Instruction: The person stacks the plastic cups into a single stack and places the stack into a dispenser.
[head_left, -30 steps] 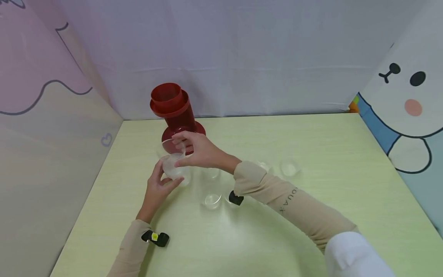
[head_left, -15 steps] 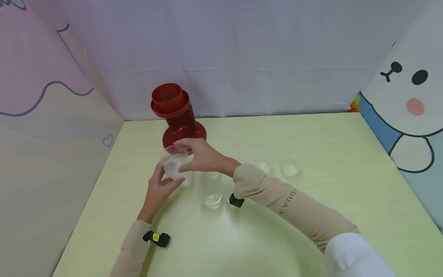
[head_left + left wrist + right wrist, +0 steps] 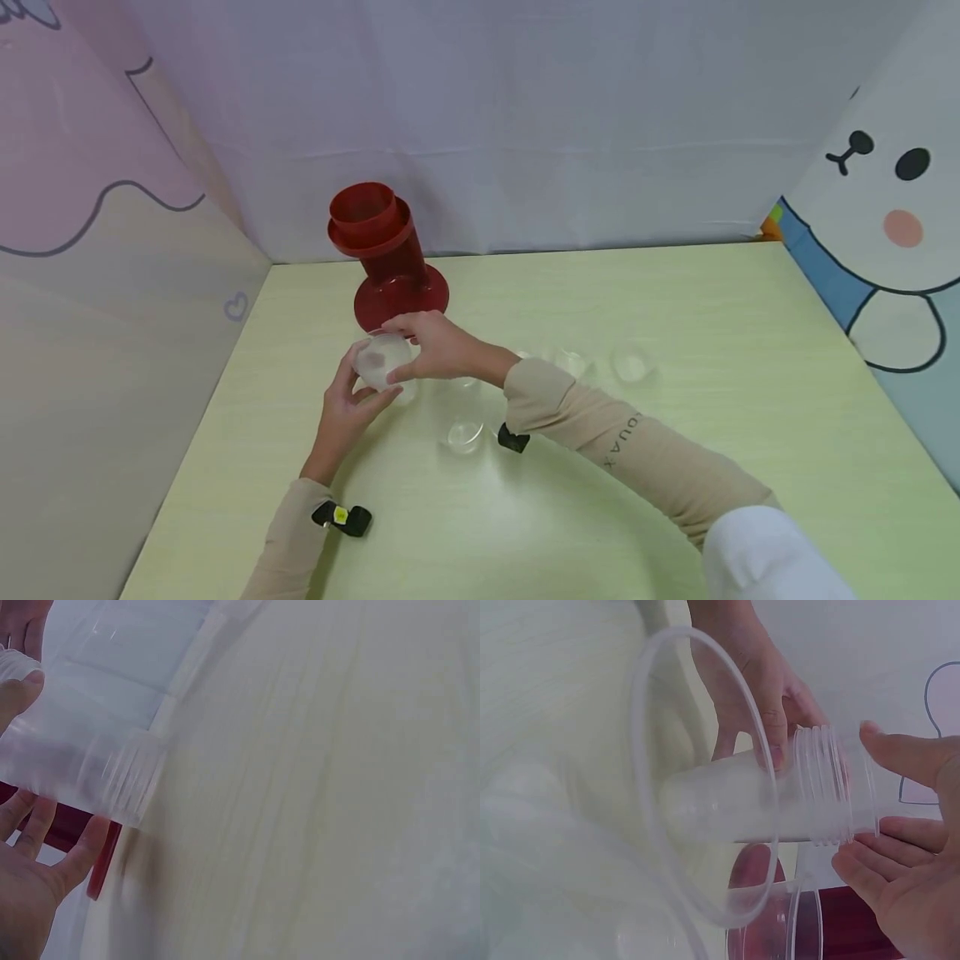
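Observation:
My left hand (image 3: pixel 351 404) holds a short stack of clear plastic cups (image 3: pixel 825 784) above the table, its thumb and fingers spread round the sides. In the right wrist view the stack's ridged rims lie close together. My right hand (image 3: pixel 442 346) has its thumb and fingertips at the rim of the outermost cup (image 3: pixel 866 791), which sits inside the others. Seen from the left wrist, the cup walls (image 3: pixel 112 772) stand over the left fingers. Just behind the hands is a red, tall, open-topped object (image 3: pixel 393 258) with a wide round base.
Several clear cups stand on the pale table (image 3: pixel 600 500): one cup (image 3: pixel 464 435) near the middle, another cup (image 3: pixel 572 363) behind the right forearm, and a third cup (image 3: pixel 632 364) farther right. A curtain (image 3: pixel 525 125) hangs along the back edge.
My right hand has come down toward the left hand, and its cup has slid deeper into the stack. My left hand has stayed nearly in place.

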Motion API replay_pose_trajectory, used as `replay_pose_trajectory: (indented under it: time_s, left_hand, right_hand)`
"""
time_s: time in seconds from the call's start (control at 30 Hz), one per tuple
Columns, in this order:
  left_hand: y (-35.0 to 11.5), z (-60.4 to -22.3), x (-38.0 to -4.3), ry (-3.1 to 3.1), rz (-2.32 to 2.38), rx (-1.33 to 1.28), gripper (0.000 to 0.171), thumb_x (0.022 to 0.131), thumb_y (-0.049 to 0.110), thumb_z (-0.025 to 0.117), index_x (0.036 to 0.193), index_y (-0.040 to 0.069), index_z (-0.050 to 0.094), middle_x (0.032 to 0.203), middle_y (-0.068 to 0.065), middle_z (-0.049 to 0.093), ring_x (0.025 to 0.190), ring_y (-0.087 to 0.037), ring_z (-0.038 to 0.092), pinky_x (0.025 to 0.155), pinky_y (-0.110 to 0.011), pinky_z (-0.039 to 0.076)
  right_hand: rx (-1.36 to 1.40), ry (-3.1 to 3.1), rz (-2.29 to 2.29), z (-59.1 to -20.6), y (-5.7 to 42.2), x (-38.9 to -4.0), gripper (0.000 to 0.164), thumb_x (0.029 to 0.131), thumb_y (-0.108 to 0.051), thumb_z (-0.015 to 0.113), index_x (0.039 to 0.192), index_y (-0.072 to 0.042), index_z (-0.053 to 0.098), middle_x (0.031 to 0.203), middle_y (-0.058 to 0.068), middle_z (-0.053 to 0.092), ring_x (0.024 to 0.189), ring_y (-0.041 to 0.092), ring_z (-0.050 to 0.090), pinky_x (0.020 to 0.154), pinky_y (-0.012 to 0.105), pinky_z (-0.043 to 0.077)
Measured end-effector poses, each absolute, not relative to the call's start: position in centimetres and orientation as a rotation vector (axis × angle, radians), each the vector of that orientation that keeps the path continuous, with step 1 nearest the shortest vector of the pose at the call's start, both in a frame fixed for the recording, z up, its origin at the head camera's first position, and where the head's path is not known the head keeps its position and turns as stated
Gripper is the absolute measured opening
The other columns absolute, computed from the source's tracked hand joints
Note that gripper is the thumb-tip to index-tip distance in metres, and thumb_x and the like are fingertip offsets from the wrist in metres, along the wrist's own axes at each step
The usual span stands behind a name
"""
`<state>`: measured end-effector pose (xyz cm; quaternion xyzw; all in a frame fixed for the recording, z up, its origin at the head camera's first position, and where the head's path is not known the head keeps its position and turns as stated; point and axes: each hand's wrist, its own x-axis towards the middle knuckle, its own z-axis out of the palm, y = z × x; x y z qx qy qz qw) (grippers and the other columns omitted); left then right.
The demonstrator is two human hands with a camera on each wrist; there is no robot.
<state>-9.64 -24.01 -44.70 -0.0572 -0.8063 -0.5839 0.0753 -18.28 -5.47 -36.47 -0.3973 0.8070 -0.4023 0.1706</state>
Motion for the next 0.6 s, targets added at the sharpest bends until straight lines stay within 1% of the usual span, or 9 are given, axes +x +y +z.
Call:
replay_pose_trajectory:
  time_s: [0.07, 0.17, 0.27, 0.4, 0.5, 0.6]
  left_hand:
    - [-24.00, -44.77, -9.65, -2.416, -1.749, -0.175, 0.076, 0.081, 0.008, 0.075, 0.144, 0.015, 0.033, 0.138, -0.008, 0.042, 0.120, -0.017, 0.042, 0.086, -0.025, 0.051]
    - [-23.99, -44.80, -9.63, -2.415, -1.749, -0.180, 0.075, 0.081, 0.009, 0.075, 0.144, 0.015, 0.033, 0.138, -0.007, 0.042, 0.120, -0.015, 0.043, 0.087, -0.026, 0.051]
    - [-23.96, -44.79, -9.64, -2.410, -1.760, -0.178, 0.075, 0.081, 0.009, 0.075, 0.144, 0.016, 0.034, 0.137, -0.006, 0.043, 0.120, -0.014, 0.043, 0.087, -0.027, 0.051]
    - [-23.94, -44.74, -9.68, -2.410, -1.768, -0.179, 0.075, 0.081, 0.009, 0.075, 0.143, 0.016, 0.034, 0.136, -0.005, 0.044, 0.119, -0.013, 0.043, 0.087, -0.027, 0.051]
    - [-23.93, -44.71, -9.71, -2.415, -1.767, -0.175, 0.075, 0.081, 0.009, 0.075, 0.144, 0.016, 0.034, 0.137, -0.005, 0.043, 0.119, -0.014, 0.043, 0.087, -0.028, 0.052]
    - [-23.94, -44.70, -9.65, -2.432, -1.759, -0.147, 0.075, 0.081, 0.010, 0.075, 0.144, 0.017, 0.034, 0.138, -0.004, 0.042, 0.120, -0.015, 0.042, 0.087, -0.028, 0.051]
  right_hand:
    - [-1.108, 2.291, -1.140, -36.58, -5.51, -18.33, 0.060, 0.078, -0.023, 0.079, 0.130, -0.006, 0.055, 0.126, 0.006, 0.059, 0.111, 0.018, 0.054, 0.093, 0.032, 0.049]
    - [-1.084, 2.300, -1.139, -36.68, -5.61, -18.34, 0.055, 0.079, -0.022, 0.078, 0.126, -0.005, 0.058, 0.121, 0.007, 0.061, 0.107, 0.019, 0.055, 0.090, 0.032, 0.050]
    - [-1.075, 2.342, -1.107, -36.77, -5.70, -18.32, 0.051, 0.078, -0.023, 0.079, 0.122, -0.005, 0.060, 0.114, 0.005, 0.063, 0.102, 0.017, 0.056, 0.085, 0.025, 0.051]
    - [-1.077, 2.400, -1.053, -36.77, -5.86, -18.29, 0.049, 0.077, -0.025, 0.080, 0.118, -0.005, 0.062, 0.109, 0.004, 0.064, 0.097, 0.016, 0.056, 0.077, 0.017, 0.048]
    - [-1.098, 2.427, -1.025, -36.56, -5.84, -18.28, 0.048, 0.076, -0.023, 0.080, 0.116, -0.002, 0.062, 0.108, 0.005, 0.065, 0.097, 0.017, 0.057, 0.077, 0.017, 0.048]
    - [-1.122, 2.438, -1.008, -36.29, -5.67, -18.29, 0.048, 0.076, -0.020, 0.080, 0.116, 0.000, 0.061, 0.109, 0.007, 0.064, 0.100, 0.018, 0.058, 0.079, 0.019, 0.049]
